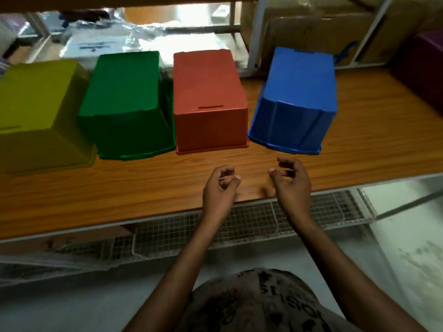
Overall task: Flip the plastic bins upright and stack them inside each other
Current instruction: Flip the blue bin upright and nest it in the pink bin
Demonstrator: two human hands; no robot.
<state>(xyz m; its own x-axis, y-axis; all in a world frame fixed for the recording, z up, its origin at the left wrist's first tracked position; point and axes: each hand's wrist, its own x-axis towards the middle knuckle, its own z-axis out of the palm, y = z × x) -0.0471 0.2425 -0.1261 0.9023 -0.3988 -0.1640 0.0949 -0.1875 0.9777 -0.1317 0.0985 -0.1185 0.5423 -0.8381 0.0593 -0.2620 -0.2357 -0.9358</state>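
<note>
Neither hand holds anything: the left hand (219, 188) and the right hand (292, 183) hover side by side over the near edge of the wooden table (143, 192), fingers loosely curled, thumbs a little apart from the fingertips, and nothing between them. Whether they touch the table top I cannot tell.

Just beyond them four plastic bins stand in a row, all upside down with their flat bottoms facing up. The blue bin (297, 97) is nearest the right hand and sits slightly askew, set apart from the others. The red bin (206, 92) lies straight ahead of the left hand. The green bin (124, 97) is close against the red one, and the yellow bin (36, 104) sits at the far left.

By my reading the task is at its very start, with no bin turned and none stacked. The next move calls for both hands to reach forward, take one bin by its lower rim on two sides, most likely the blue or the red, then lift and turn it over so the opening faces up.

The yellow bin is cut off by the left edge and is blurred. The bins' insides are hidden. Behind the row, clear plastic sheeting (143, 41) and cardboard boxes (311, 27) are smeared and hard to make out, as is a dark purple thing (422, 68) at the far right. Under the table runs a wire mesh shelf (251, 226)
</note>
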